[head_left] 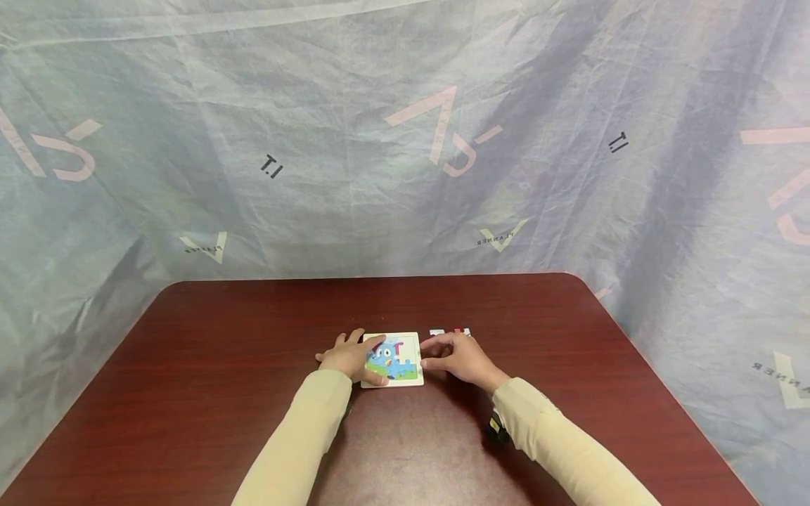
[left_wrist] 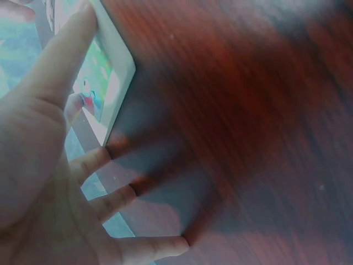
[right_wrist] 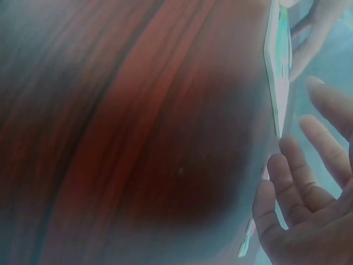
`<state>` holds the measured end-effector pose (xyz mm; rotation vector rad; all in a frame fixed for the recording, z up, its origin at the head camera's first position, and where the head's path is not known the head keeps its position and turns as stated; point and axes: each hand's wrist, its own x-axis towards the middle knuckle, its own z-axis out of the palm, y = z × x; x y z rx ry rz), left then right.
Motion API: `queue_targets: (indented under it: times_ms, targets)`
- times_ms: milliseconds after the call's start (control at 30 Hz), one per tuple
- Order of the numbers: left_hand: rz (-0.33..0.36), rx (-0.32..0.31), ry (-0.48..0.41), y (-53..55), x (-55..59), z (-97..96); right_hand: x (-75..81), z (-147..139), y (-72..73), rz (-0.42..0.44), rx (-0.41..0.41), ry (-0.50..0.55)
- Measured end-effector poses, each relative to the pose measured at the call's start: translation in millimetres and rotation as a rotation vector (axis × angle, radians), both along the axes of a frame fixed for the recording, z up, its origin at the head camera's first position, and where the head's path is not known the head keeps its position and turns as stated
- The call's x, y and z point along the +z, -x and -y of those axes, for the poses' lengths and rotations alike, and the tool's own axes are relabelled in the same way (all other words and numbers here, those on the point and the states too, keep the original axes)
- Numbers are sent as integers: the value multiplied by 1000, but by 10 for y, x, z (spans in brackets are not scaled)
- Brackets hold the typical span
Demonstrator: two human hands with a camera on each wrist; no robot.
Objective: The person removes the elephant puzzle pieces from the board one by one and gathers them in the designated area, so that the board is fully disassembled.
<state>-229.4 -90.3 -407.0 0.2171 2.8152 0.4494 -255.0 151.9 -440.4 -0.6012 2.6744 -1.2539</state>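
Note:
A small square jigsaw board (head_left: 422, 380) with a pale frame lies flat on the table, partly filled with a blue cartoon animal on green. Its upper right area shows bare pale backing. My left hand (head_left: 344, 360) rests at the board's left side, thumb and index finger reaching over the frame. The other fingers of that hand spread onto the wood in the left wrist view. Close by the board's right edge is my right hand (head_left: 465, 360), fingers loosely bent with nothing between them. Loose puzzle pieces (head_left: 437, 332) lie just beyond it, partly hidden by the hand.
The dark red wooden table (head_left: 221, 393) has rounded far corners. Behind and beside it hangs a grey printed cloth (head_left: 342, 204). Some loose pieces (right_wrist: 244, 247) also show beneath the right hand's fingers in the right wrist view.

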Motion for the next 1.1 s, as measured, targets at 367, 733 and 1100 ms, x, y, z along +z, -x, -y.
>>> queue_targets:
  times_ms: [367, 733, 1100]
  targets:
    - [4, 2, -2, 40, -39, 3, -35, 139, -24, 24, 50, 26]
    - [6, 7, -12, 73, -81, 7, -41, 214, -18, -35, 103, -54]
    - [8, 4, -8, 23, -9, 11, -21, 251, 6, -96, 144, -105]
